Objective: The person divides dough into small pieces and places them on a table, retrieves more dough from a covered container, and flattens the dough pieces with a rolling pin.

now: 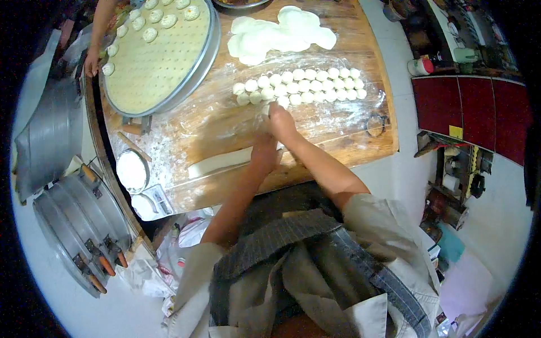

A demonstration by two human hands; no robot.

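My right hand (283, 122) is closed just below the rows of dough pieces, its fingertips against a pale bit of dough (266, 111). Nearer to me and slightly left, my left hand (265, 151) curls around what looks like a dough rope; its fingers are partly hidden and blurred. A long dough rope (220, 163) lies on the floured wooden table (332, 138), running behind the left hand. Beyond both hands, several small round dough pieces (304, 85) sit in three rows. Flat dough wrappers (282, 35) overlap in a pile at the far side.
A large round steamer tray (152, 84) with several filled buns (169, 21) stands at the left. Another person's hand (92, 63) is at its edge. A rolling pin (134, 146), a flour bowl (132, 170) and a scale (152, 203) sit front left. Stacked metal steamers (84, 219) stand beside the table.
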